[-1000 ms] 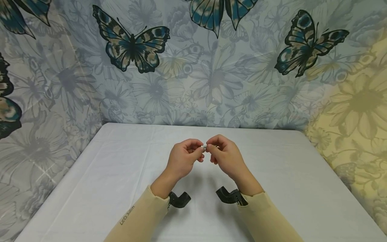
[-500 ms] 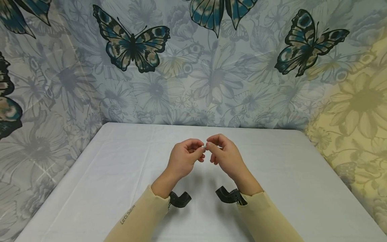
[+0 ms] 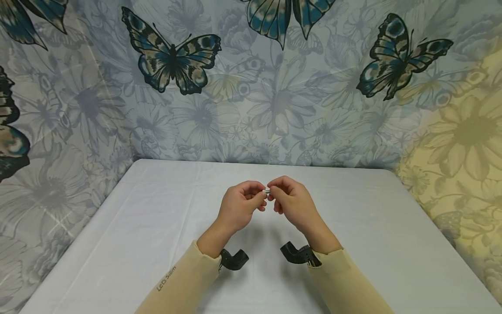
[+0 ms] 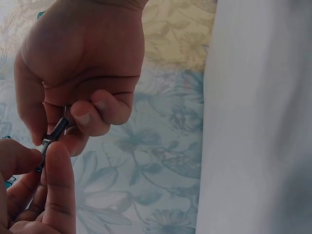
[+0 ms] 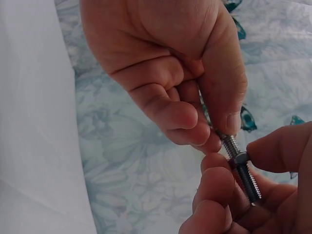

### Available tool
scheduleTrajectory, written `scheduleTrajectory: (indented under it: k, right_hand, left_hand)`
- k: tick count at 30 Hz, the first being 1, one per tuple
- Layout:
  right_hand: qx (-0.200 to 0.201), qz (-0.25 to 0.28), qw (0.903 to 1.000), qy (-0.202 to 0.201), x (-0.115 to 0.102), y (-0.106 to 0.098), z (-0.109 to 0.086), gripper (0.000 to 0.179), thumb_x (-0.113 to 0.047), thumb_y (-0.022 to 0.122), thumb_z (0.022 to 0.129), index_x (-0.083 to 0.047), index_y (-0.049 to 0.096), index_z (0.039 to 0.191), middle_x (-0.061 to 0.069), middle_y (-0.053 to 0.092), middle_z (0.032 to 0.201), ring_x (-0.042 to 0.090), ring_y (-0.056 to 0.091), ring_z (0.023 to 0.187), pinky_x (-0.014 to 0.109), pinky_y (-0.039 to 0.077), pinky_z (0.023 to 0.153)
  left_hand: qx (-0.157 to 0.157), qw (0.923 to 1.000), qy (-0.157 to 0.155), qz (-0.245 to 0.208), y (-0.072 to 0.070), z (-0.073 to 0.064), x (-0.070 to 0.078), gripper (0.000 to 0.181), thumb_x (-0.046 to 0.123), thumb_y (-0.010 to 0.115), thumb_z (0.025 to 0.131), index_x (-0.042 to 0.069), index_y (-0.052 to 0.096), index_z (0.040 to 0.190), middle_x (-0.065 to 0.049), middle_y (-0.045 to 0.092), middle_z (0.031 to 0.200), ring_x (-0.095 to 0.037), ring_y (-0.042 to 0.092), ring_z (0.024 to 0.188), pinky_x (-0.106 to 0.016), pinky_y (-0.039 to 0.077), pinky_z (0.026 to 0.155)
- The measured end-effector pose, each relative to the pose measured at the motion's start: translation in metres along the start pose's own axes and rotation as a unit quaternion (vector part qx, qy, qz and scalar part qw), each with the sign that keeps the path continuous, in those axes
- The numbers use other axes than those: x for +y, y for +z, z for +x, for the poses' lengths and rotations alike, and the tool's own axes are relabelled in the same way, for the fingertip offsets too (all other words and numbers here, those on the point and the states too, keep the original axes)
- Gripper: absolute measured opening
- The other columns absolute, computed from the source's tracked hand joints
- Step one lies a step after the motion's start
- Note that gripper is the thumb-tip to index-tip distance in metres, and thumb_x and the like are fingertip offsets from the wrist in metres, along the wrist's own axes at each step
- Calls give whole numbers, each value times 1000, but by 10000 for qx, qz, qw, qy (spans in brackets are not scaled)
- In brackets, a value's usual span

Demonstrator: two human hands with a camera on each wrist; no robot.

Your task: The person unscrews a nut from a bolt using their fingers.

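Observation:
Both hands meet over the table's far half in the head view, with a small metal bolt (image 3: 266,191) between their fingertips. My left hand (image 3: 237,207) pinches one end of the bolt between thumb and fingers. The right wrist view shows a nut (image 5: 240,158) partway along the threaded bolt (image 5: 249,183), with thread on both sides of it. My right hand (image 3: 290,203) pinches at the nut with thumb and finger. The bolt's far end sticks out past the nut toward the right palm, as the left wrist view also shows. Its other end is hidden by the left fingers.
A white cloth covers the table (image 3: 137,226). Behind it hangs a flower-patterned backdrop (image 3: 274,109) with blue butterflies. Each wrist carries a black curved mount, the left mount (image 3: 235,260) and the right mount (image 3: 294,253), just above the table.
The right fingertips shift slightly around the bolt, and a little more metal shows between the hands than half a second ago. Both hands stay nearly in place.

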State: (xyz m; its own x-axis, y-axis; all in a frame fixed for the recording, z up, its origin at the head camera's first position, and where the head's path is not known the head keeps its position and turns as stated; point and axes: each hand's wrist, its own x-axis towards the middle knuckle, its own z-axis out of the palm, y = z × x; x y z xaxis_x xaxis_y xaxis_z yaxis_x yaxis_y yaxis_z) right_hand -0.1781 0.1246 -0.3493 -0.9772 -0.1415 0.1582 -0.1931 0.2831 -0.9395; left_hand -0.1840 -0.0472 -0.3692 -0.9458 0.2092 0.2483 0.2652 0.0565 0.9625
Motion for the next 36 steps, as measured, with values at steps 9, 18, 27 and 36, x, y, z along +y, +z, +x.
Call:
scheduleTrajectory:
  k: [9,18,27,36]
  right_hand:
    - [-47,-9,9999,-117,-1,-1,0,23,-4,61,90,-2,63,113,12,62,104,28,57,62,36,50,57]
    - [-50,-112,9999,-37,1,0,0,31,-35,53,105,-6,64,108,12,65,95,29,57,62,35,51,56]
    - [-12,-143,9999,-77,0,0,-1,19,-22,55,104,-5,65,108,13,65,88,28,56,61,35,50,55]
    - [133,-98,9998,-139,0,0,-1,12,-13,58,96,-10,65,106,11,67,98,29,56,62,36,48,54]
  left_hand:
    - [40,10000,26,-52,0,1,-1,9,9,70,93,5,71,101,-8,70,85,-22,70,69,-36,58,66]
    - [56,9999,25,-93,0,1,0,10,11,71,94,5,71,101,-8,70,86,-22,69,69,-37,59,68]
    - [54,9999,28,-111,0,0,1,8,9,69,94,5,71,101,-13,70,87,-22,69,68,-35,59,67]
    - [87,9999,48,-131,0,1,-1,8,8,70,93,5,71,100,-6,70,86,-22,69,69,-40,59,68]
